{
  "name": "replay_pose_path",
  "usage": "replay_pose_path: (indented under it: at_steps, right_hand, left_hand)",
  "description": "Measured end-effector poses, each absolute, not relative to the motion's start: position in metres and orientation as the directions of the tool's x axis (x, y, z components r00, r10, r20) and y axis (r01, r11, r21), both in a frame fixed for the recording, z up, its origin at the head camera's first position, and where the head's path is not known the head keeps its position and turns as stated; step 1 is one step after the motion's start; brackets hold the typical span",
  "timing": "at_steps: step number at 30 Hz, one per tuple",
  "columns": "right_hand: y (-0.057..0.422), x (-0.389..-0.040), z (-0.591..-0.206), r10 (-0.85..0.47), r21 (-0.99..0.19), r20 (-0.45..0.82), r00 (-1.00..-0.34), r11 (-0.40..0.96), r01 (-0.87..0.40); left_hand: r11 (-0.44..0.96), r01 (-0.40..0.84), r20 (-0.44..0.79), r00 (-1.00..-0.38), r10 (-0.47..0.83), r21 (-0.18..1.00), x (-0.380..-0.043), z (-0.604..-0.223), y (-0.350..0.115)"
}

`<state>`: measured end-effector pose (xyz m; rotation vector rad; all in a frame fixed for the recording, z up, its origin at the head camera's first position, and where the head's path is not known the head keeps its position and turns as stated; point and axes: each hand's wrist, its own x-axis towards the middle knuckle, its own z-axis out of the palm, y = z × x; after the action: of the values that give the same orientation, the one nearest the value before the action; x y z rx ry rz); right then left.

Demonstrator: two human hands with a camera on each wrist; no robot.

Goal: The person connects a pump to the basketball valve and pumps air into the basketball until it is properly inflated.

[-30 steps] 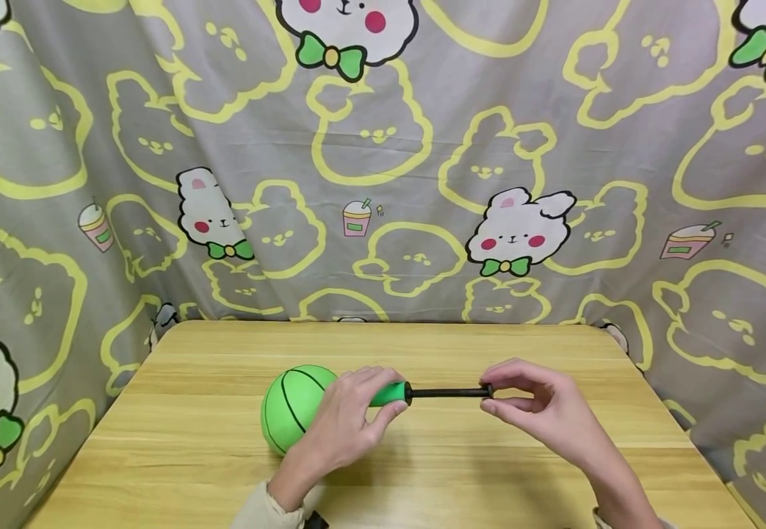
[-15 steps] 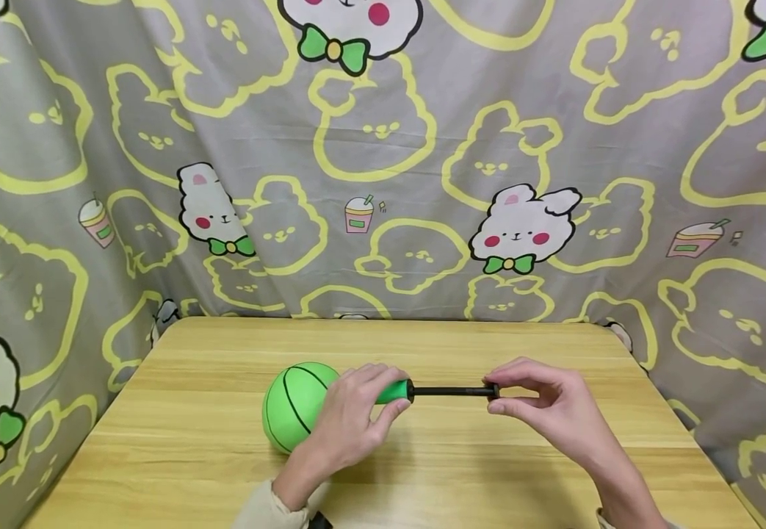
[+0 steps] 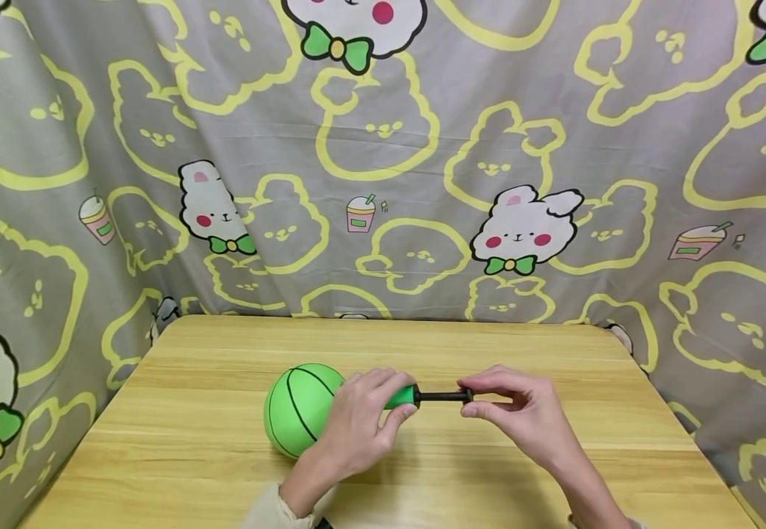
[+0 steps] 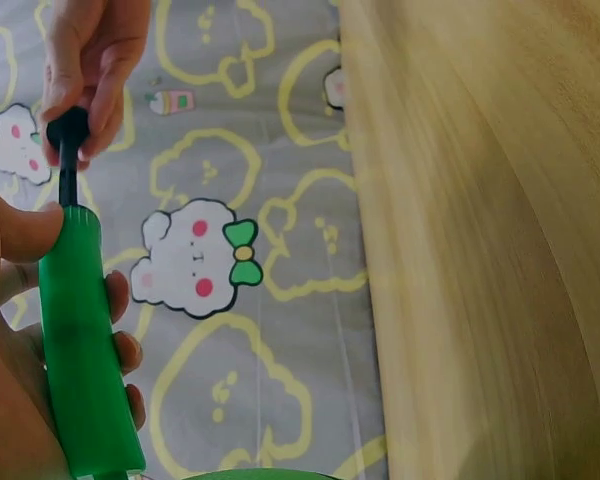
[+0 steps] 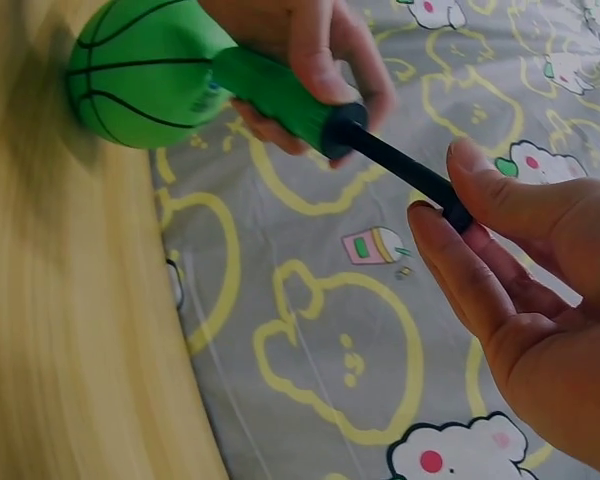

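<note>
A small hand pump [image 4: 80, 340] with a green barrel and a black rod lies level between my two hands. My left hand [image 3: 359, 426] grips the barrel, thumb on the near side and fingers round the far side. Between thumb and fingertips, my right hand [image 3: 521, 411] pinches the black end [image 5: 458, 215] of the rod, part of which shows outside the barrel. A green ball [image 3: 300, 411] with black lines sits left of the pump. In the right wrist view the barrel's far end meets the ball's side. My left hand hides part of the ball in the head view.
The ball stands on a wooden table [image 3: 224, 485]. A grey curtain [image 3: 416, 169] with yellow outlines and white rabbit prints hangs behind the table and along both sides.
My right hand has moved left toward the barrel, so less of the black rod shows. The left hand and ball shift only slightly rightward in the view.
</note>
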<state>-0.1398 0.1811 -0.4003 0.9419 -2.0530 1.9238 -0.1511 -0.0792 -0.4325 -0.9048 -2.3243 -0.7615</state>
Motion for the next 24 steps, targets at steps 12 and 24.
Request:
replay_pose_path:
  at_steps: [12, 24]
  right_hand:
    - [0.162, -0.139, -0.413, -0.282, -0.86, 0.49, -0.825, -0.006, -0.51]
    - [0.158, -0.135, -0.41, -0.331, -0.873, 0.445, -0.832, 0.049, -0.486]
  left_hand:
    - [0.613, 0.735, 0.637, -0.627, 0.449, 0.292, -0.148, -0.433, -0.074]
    - [0.595, 0.742, 0.621, -0.631, 0.465, 0.308, -0.146, -0.435, -0.072]
